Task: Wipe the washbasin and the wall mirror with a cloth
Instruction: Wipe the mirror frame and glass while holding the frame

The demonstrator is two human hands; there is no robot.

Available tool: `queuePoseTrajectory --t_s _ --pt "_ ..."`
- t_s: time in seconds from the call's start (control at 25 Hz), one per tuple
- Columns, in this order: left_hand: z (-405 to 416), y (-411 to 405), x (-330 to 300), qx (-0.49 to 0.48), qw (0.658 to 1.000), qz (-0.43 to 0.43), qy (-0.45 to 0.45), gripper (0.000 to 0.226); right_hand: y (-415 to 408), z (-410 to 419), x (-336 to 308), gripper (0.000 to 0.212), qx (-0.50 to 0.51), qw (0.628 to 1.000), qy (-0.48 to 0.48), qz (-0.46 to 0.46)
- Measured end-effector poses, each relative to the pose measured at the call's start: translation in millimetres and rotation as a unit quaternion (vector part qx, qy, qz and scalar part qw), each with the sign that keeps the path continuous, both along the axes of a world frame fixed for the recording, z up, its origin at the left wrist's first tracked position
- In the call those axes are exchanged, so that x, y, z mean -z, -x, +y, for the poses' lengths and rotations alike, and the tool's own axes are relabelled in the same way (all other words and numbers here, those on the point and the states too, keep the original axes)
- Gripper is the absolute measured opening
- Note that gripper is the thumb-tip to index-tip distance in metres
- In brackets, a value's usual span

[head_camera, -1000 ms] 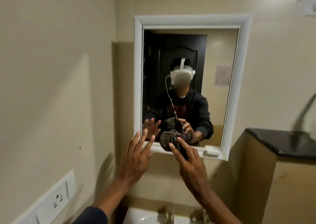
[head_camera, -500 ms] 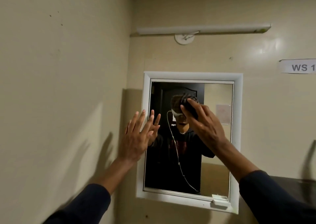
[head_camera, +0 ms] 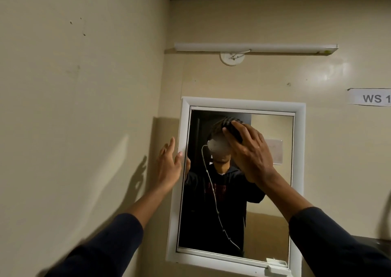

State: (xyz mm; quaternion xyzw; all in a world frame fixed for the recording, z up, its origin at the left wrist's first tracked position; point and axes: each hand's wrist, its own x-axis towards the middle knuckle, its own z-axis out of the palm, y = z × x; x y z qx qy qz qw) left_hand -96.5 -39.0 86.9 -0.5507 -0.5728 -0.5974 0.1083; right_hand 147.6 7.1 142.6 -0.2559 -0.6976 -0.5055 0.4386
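Note:
The wall mirror (head_camera: 270, 202) hangs in a white frame (head_camera: 243, 104) on the beige wall ahead. My right hand (head_camera: 250, 153) presses a dark bunched cloth (head_camera: 233, 124) flat against the upper part of the glass. Only the cloth's top edge shows above my fingers. My left hand (head_camera: 169, 166) is raised beside the mirror's left frame edge with fingers spread, holding nothing. The washbasin is out of view below.
A tube light (head_camera: 254, 48) is mounted above the mirror. A paper label reading WS 1 (head_camera: 372, 98) is stuck on the wall at right. A dark counter edge (head_camera: 378, 243) shows at lower right. The side wall (head_camera: 84, 107) is close on the left.
My right hand has carried the cloth from the mirror's bottom edge up to its upper part. My view has tilted upward, so the basin has dropped out of sight. My left hand rose alongside.

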Motion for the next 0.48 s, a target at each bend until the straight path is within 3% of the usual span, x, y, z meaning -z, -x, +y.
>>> queuePoseTrajectory --t_s 0.08,0.2,0.48 --pt "10 2 -6 0.045 0.997 -0.058 0.001 0.060 11 6 -10 0.075 -0.002 0.999 0.005 0.045" --pt "20 4 -14 0.046 0.996 -0.077 0.000 0.059 33 9 -27 0.069 -0.004 0.995 0.016 0.095" --pt "31 2 -9 0.064 0.992 -0.111 -0.019 0.057 105 4 -37 0.073 0.013 0.990 0.092 0.104"
